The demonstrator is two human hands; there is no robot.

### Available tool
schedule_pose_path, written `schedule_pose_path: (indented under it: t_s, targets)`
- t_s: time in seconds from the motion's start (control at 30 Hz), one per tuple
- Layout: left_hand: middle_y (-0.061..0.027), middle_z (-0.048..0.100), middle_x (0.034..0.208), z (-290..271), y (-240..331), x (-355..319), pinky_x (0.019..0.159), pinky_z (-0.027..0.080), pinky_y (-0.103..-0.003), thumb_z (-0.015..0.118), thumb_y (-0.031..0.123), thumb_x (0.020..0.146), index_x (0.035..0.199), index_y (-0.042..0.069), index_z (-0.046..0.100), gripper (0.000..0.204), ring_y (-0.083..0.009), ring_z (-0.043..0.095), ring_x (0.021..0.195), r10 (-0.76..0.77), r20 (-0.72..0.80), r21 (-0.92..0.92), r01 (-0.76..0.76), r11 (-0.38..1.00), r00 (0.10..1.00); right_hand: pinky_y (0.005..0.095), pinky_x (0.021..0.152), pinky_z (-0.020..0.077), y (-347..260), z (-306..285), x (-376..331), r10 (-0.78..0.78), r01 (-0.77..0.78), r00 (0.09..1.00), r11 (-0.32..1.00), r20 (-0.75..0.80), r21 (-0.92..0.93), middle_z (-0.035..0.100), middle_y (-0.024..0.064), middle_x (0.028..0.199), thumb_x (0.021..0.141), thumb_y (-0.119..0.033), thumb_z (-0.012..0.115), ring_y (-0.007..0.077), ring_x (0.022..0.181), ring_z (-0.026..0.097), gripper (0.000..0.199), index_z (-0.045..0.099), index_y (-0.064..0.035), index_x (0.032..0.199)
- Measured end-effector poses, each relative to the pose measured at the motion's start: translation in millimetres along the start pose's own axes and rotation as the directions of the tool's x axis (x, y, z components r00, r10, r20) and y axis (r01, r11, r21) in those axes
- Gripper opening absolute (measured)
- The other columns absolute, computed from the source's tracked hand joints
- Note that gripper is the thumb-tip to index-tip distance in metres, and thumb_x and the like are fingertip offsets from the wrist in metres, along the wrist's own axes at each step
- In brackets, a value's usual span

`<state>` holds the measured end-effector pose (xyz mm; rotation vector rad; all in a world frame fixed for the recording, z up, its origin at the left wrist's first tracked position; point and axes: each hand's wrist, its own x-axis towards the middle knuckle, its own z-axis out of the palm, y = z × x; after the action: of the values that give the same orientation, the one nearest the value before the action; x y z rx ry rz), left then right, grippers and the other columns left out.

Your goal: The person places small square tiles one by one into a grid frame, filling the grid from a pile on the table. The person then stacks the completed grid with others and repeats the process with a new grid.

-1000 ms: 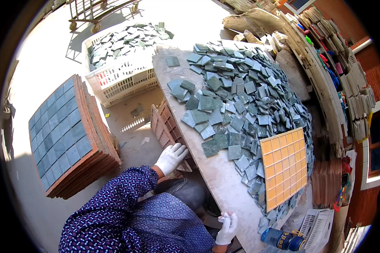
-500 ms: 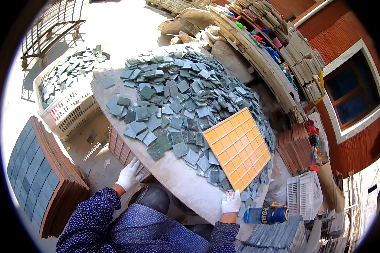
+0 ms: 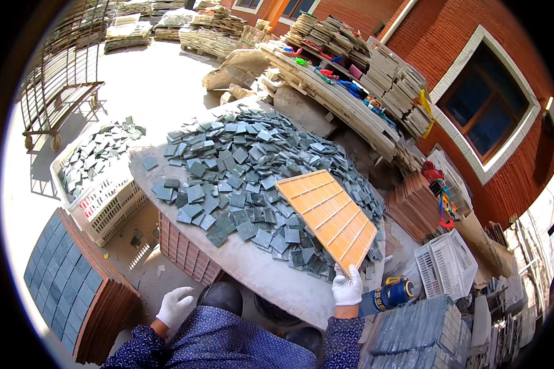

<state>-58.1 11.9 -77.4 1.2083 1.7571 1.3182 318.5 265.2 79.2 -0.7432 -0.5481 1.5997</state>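
In a white glove, my right hand [image 3: 348, 286] grips the near corner of an orange grid tray [image 3: 330, 216]. The tray has square cells with pale dividers, all bare, and it tilts over the right side of a heap of small grey-green stone tiles [image 3: 240, 161]. My left hand [image 3: 175, 306], also gloved, hangs left of my knees with its fingers apart and nothing in it. Nearest to that hand are my dark knee and a reddish-brown grid tray [image 3: 186, 251] beneath the table edge.
The heap covers a pale stone tabletop [image 3: 261, 300]. A blue bottle [image 3: 381, 297] stands at its right edge. On the left are a white crate of tiles [image 3: 108, 209] and stacked tile-filled trays [image 3: 61, 270]. Bundled slabs [image 3: 415, 326] and a white basket [image 3: 444, 263] lie right.
The view has tipped upward. My left hand has drawn back from the brown tray at the table edge. The orange tray, held in my right hand, has tilted more steeply.
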Motion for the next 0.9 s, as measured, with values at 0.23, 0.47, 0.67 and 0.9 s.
schedule_pose_path:
  t_s: [0.23,0.47,0.67,0.9]
  targets:
    - [-0.0144,0.043,0.139,-5.1,102.9,24.0,0.092,0.049,-0.047,0.043,0.058,0.093,0.142,0.0,0.033,0.076,-0.0291,0.05,0.12,-0.053,0.578,-0.784,0.573,0.238,0.814,0.0263,0.064,0.0487,27.2,-54.9,-223.0,0.085,-0.077,0.992,0.993,0.088,-0.084,0.063,0.0088,0.105,0.094,-0.016,0.049,0.0138,0.081,0.06,0.033,0.053,0.0015,0.122]
    - [-0.0102,0.054,0.126,4.9,86.1,-15.6,0.097,0.043,-0.031,0.067,0.033,0.085,0.134,-0.005,0.04,0.067,-0.0184,0.053,0.114,-0.082,0.528,-0.619,0.449,0.645,0.846,0.0404,0.076,0.0501,64.6,-106.8,-309.6,0.067,0.069,0.991,0.476,0.115,-0.877,0.06,0.0211,0.1,0.081,-0.012,0.059,0.0366,0.088,0.06,0.025,0.062,0.0023,0.102]
    - [-0.0107,0.057,0.122,28.7,66.6,42.2,0.091,0.048,-0.031,0.064,0.025,0.086,0.134,-0.005,0.041,0.061,-0.0174,0.057,0.107,-0.076,0.531,-0.607,0.441,0.661,0.844,0.0382,0.07,0.05,51.5,-71.9,-261.0,0.119,-0.031,0.992,0.494,0.032,-0.869,0.062,0.0193,0.096,0.082,-0.011,0.058,0.032,0.082,0.06,0.025,0.061,0.0019,0.103]
    - [-0.0093,0.055,0.124,10.7,73.8,2.0,0.095,0.046,-0.031,0.067,0.028,0.086,0.136,-0.003,0.039,0.066,-0.017,0.055,0.112,-0.107,0.534,-0.623,0.476,0.621,0.838,0.0271,0.058,0.0486,47.8,-81.7,-276.7,0.264,-0.197,0.964,0.599,-0.041,-0.776,0.066,0.0095,0.084,0.092,-0.023,0.047,0.0154,0.063,0.06,0.033,0.058,0.0026,0.11]
